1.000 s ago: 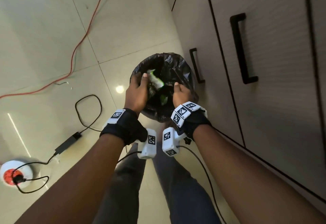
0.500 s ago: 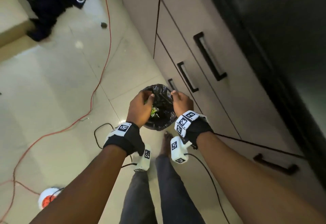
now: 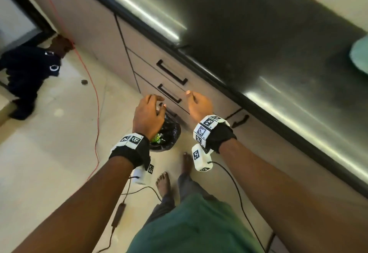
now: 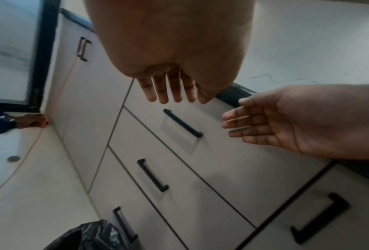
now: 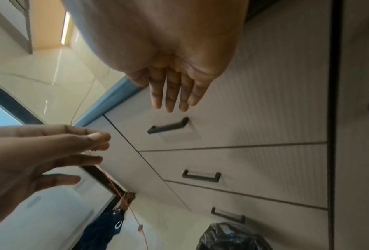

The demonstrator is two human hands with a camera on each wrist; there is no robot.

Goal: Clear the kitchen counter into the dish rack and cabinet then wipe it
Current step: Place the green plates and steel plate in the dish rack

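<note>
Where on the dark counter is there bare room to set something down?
The counter is bare along its front edge above the drawers and across its middle. Only a pale green thing sits at its right end. On the floor it is crowded: the black-lined bin and cables by the feet.

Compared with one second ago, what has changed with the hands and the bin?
Both hands have come up and away from the black-lined bin. The left hand and right hand were at its rim over the green scraps; now they hang open and empty in front of the drawers, fingers relaxed. The head view has also lifted, so the dark counter shows. The bin stays on the floor by the cabinet, green scraps inside.
</note>
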